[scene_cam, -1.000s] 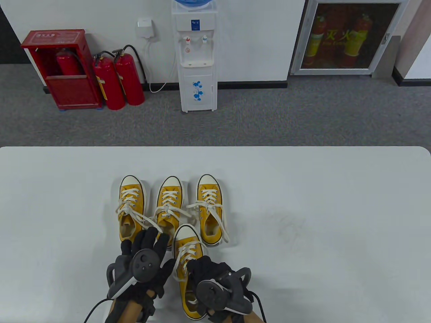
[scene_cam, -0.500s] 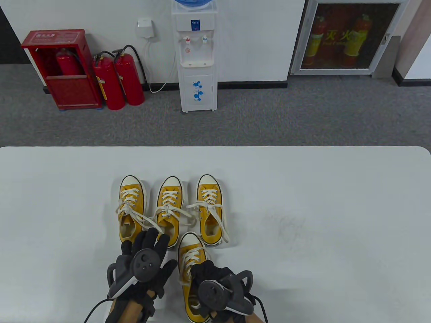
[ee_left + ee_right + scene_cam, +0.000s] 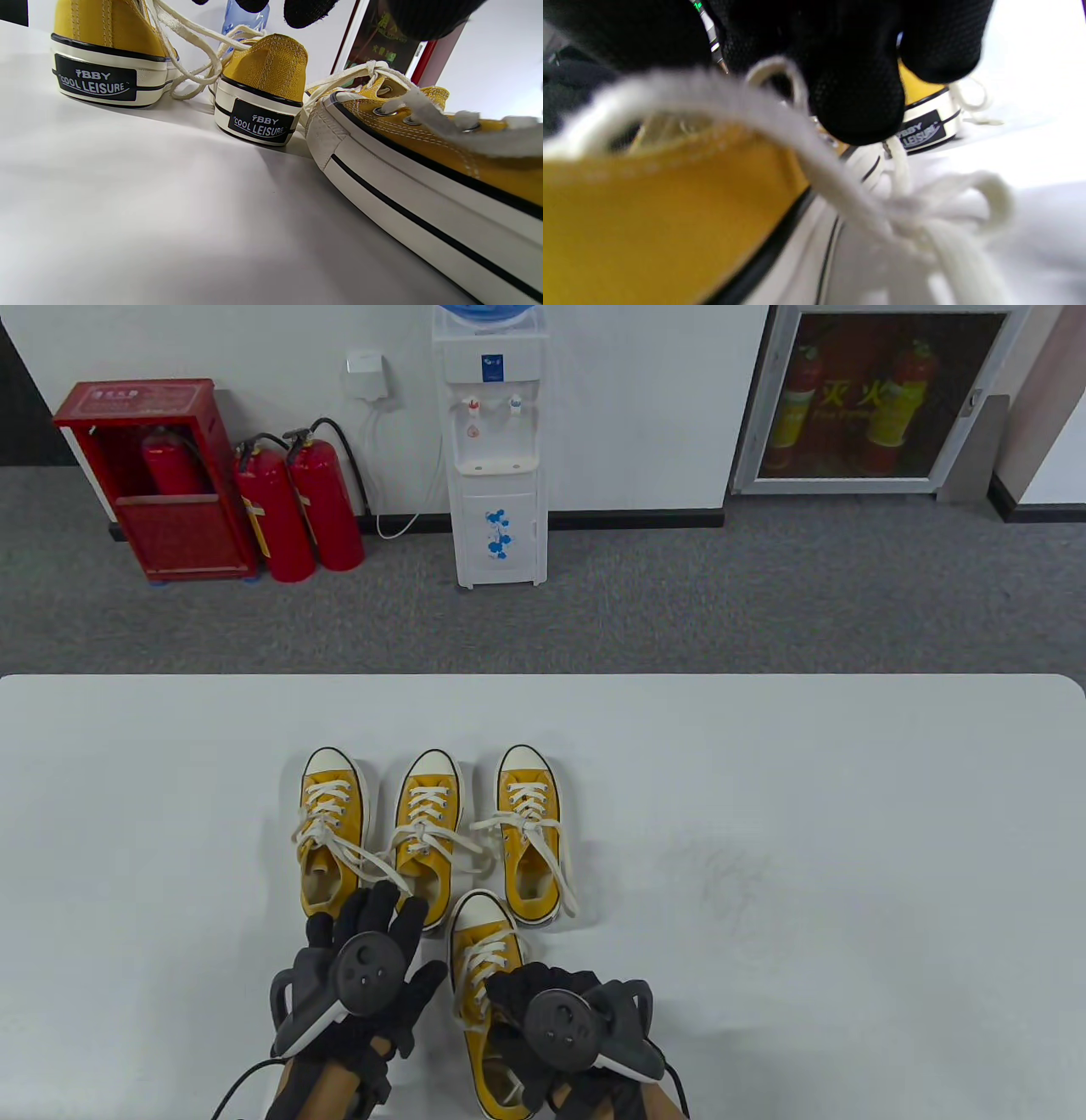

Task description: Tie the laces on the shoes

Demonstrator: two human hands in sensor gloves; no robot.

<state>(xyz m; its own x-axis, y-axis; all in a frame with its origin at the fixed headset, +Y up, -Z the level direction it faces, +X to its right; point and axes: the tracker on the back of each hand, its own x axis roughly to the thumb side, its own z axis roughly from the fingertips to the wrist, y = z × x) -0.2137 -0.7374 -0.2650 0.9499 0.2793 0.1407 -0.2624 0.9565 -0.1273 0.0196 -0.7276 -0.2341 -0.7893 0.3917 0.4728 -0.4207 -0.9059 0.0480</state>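
Our right hand (image 3: 556, 1027) grips the near shoe (image 3: 484, 984); our left hand (image 3: 365, 967) lies flat, empty. We should steady the shoe, then pinch both laces (image 3: 479, 959) evenly.

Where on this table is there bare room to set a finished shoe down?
The table is bare right of the rightmost shoe, apart from a faint scuff, and left of the leftmost shoe. The near centre is crowded: left hand, right hand, near shoe, trailing laces.
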